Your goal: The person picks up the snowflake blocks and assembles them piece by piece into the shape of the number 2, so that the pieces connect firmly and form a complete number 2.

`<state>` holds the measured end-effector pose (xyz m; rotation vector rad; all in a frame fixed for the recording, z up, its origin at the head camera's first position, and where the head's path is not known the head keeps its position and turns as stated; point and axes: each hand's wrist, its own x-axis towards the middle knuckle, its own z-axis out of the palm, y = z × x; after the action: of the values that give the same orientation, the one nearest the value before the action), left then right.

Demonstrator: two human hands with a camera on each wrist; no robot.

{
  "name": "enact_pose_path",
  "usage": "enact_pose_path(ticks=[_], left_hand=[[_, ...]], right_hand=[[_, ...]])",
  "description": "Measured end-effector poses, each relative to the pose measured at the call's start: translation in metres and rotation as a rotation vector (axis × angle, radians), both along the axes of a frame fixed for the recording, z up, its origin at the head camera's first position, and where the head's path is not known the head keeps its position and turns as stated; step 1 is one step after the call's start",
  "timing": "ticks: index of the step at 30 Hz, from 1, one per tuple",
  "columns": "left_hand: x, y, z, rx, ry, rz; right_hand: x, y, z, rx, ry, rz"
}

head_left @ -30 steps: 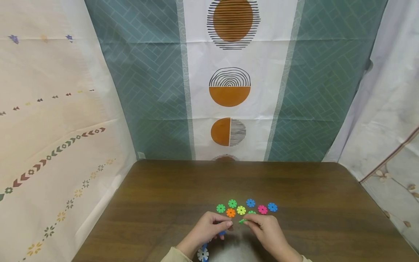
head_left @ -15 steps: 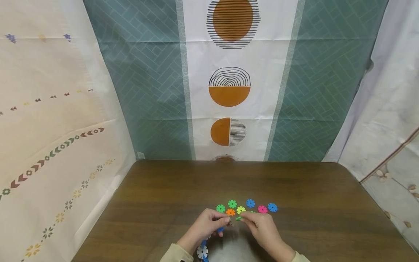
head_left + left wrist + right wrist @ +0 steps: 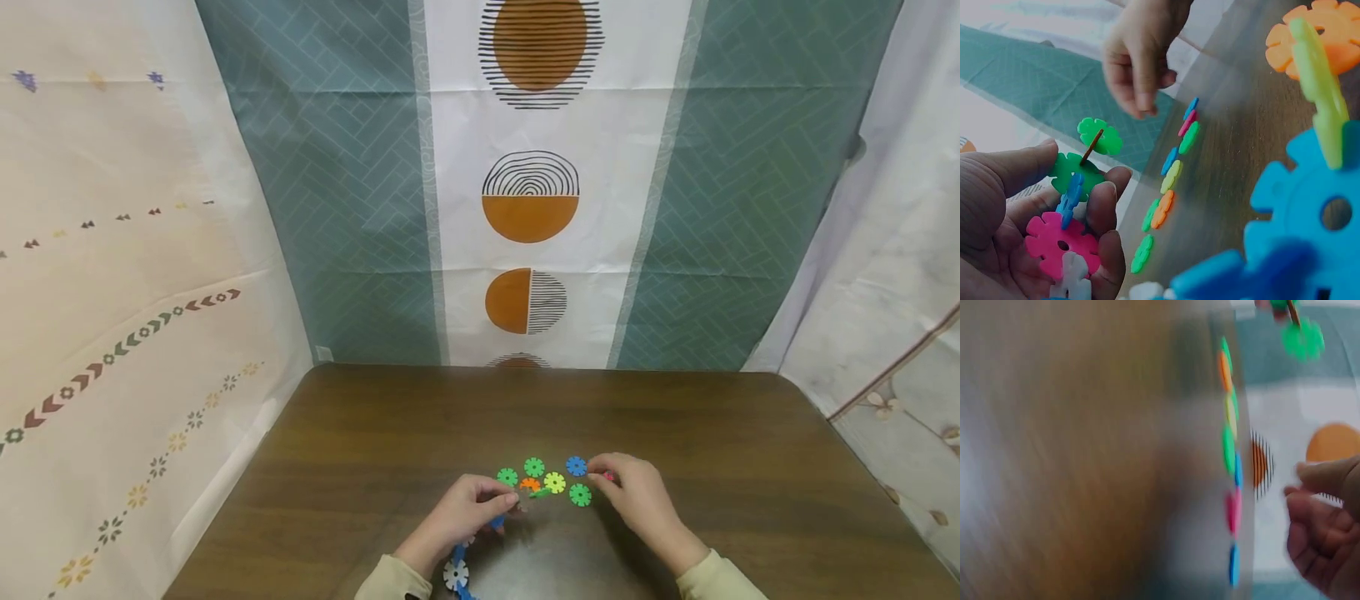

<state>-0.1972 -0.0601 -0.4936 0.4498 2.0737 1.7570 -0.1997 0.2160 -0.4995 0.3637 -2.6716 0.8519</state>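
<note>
Left grip [image 3: 467, 506] pinching a disc chain [image 3: 1052, 239], right grip [image 3: 632, 497] half-curled, got nothing; loose near them: 3 green discs [image 3: 580, 495], 2 blue [image 3: 576, 466], one each orange [image 3: 531, 484], yellow [image 3: 554, 482], pink [image 3: 1187, 123].

A person's pale beige sleeves [image 3: 393, 579] came in from the bottom edge, ending near bare wrists [image 3: 422, 546]. The left hand [image 3: 468, 504] was cupped in a pinch, its thumb set opposite the curled fingers [image 3: 1102, 206]. The right hand [image 3: 633, 496], apart from it and slightly farther forward, had loosely bent fingers, its thumb [image 3: 1329, 477] near the forefinger.
</note>
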Motion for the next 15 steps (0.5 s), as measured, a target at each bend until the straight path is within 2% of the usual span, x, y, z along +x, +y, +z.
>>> enact_pose_path(ticks=[4,8,15], left_hand=[[-0.002,0.0,0.002,-0.01,0.013,-0.005],[-0.002,0.002,0.004,-0.003,0.038,-0.007],[-0.001,0.004,0.007,-0.053,0.062,0.021]], right_hand=[[-0.01,0.024,0.002,0.096,-0.104,-0.074],[-0.014,0.039,-0.002,0.123,-0.19,-0.09],[-0.015,0.044,-0.004,0.163,-0.231,-0.114]])
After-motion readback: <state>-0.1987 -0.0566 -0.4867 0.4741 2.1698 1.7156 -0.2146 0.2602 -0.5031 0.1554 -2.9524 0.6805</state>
